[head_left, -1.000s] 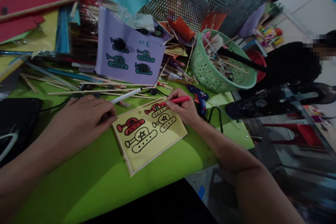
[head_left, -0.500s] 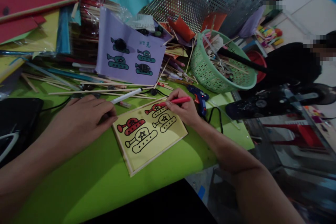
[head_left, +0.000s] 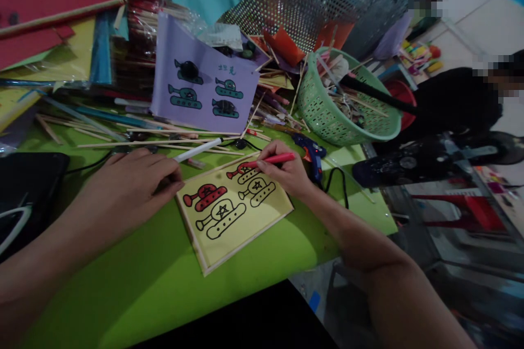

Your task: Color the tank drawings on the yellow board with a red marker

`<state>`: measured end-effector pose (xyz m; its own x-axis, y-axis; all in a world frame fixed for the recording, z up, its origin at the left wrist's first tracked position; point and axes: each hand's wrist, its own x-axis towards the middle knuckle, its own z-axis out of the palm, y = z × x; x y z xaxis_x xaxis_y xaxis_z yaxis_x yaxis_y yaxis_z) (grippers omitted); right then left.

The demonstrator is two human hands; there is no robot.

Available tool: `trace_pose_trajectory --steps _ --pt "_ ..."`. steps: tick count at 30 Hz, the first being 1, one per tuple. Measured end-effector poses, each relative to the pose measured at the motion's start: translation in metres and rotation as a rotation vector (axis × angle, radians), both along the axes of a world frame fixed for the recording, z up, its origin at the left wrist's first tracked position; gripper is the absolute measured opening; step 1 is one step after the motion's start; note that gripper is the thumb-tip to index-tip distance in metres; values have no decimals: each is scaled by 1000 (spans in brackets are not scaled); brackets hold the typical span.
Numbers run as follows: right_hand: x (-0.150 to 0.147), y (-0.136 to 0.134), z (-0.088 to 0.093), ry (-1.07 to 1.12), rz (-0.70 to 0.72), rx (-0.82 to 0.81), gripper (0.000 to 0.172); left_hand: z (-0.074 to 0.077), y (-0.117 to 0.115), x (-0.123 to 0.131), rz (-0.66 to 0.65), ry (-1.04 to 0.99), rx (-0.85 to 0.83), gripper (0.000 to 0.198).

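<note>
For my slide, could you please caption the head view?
Right hand holding a red pen at a tank drawing on yellow paper, left hand nearby.

From the person's head, the camera looks forward and down at close range onto the table (head_left: 151, 278), the card (head_left: 237, 221) near mid-frame, left hand (head_left: 137, 177) and right hand (head_left: 282, 169) flanking it; the room (head_left: 466, 27) at right appears tipped sideways.

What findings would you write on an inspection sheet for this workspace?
Surface: green table, crowded at the back.
Work: framed yellow card, four drawings, one mostly red, another partly red.
Clutter: sticks, purple card, white pen, green basket.
Hands: right hand holds red pen over yellow card; left hand by its left corner, grip unclear.
Cables: black cord beside glue gun; another near left hand.
Surroundings: person at right, metal mesh behind.
</note>
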<state>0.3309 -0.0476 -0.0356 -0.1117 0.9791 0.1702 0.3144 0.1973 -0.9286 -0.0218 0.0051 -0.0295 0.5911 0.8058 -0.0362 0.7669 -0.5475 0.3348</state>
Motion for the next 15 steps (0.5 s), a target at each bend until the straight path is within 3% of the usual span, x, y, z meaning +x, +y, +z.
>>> trace_pose_trajectory --steps 15 --pt "-1 0 3 -32 -12 -21 28 -3 0 0 6 -14 15 30"
